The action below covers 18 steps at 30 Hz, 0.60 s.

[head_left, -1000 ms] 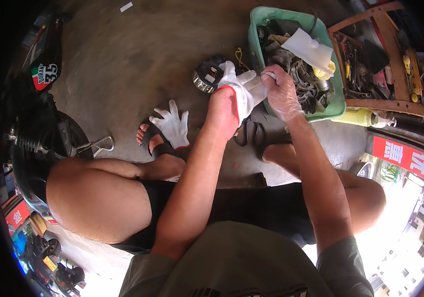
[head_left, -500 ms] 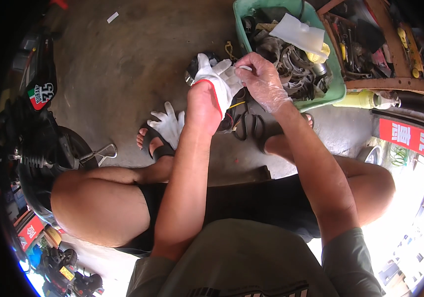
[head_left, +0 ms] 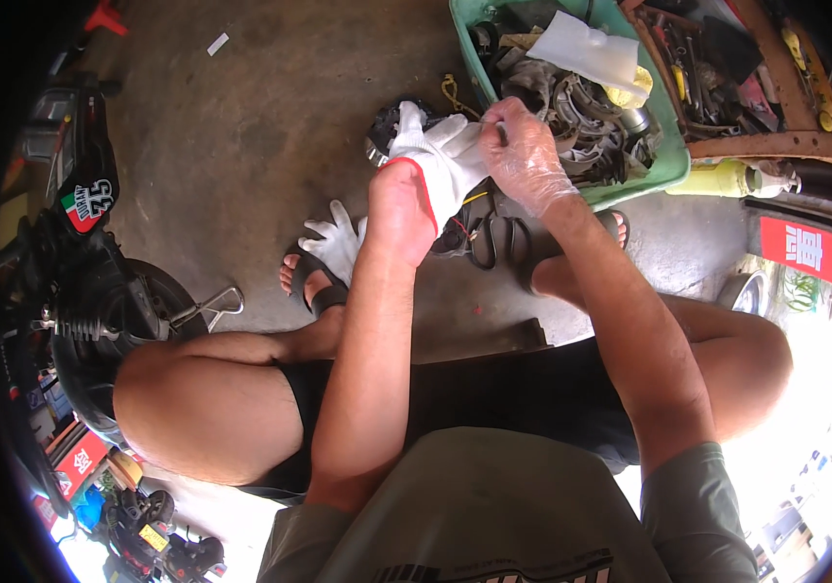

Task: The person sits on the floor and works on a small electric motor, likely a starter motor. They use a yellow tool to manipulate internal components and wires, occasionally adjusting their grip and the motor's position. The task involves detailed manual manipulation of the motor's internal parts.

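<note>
My left hand (head_left: pixel 421 163) wears a white knitted glove (head_left: pixel 453 167) with a red cuff edge, its thumb and fingers stretched apart. On my right hand (head_left: pixel 529 160) is a thin clear plastic glove. Its closed fingers pinch the fingertip end of the white glove, beside the left hand. The exact grip is partly hidden behind the right knuckles. A second white glove (head_left: pixel 336 243) lies on the floor by my left sandal. Beneath the hands sits a dark round part with a metal edge (head_left: pixel 377 146), partly covered. Black-handled scissors (head_left: pixel 501 243) lie between my feet.
Ahead on the right stands a green bin (head_left: pixel 676 167) full of used metal parts and a white foam sheet (head_left: pixel 586 49). Beyond it is a rusty-edged tool tray (head_left: pixel 775 146). A yellow-green bottle (head_left: pixel 712 180) lies beside it. A motorcycle wheel (head_left: pixel 110 330) stands at left.
The view has shifted slightly. My right fingers have closed further round the white glove's fingertip end, and the gloved left fingers now lie closer against the right hand.
</note>
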### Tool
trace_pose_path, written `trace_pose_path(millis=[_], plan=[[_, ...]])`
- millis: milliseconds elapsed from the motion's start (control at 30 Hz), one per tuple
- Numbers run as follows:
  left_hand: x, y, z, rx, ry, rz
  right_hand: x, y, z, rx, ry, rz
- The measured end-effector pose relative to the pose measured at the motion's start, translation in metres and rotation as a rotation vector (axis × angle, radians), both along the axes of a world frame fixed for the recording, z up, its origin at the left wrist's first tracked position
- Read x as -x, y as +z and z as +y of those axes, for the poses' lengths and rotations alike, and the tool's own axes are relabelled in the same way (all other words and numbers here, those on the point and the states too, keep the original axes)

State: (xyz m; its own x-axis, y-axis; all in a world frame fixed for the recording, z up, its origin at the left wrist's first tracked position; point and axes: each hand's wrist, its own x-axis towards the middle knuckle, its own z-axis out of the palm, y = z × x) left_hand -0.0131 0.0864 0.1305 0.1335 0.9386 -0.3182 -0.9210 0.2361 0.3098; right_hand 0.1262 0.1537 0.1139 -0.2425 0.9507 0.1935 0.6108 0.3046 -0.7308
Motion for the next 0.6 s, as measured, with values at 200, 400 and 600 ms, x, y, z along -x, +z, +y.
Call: trace_pose_path(millis=[200, 400, 600], plan=[[-0.006, 0.000, 0.001, 0.003, 0.008, -0.163, -0.006, -0.004, 0.008, -0.032, -0.136, 0.012], [0.002, -0.019, -0.002, -0.017, 0.038, 0.004, -0.005, 0.006, 0.007, 0.283, 0.061, 0.281], [-0.005, -0.019, -0.002, -0.008, 0.087, 0.141, 0.005, 0.007, -0.004, 0.156, 0.142, 0.157]])
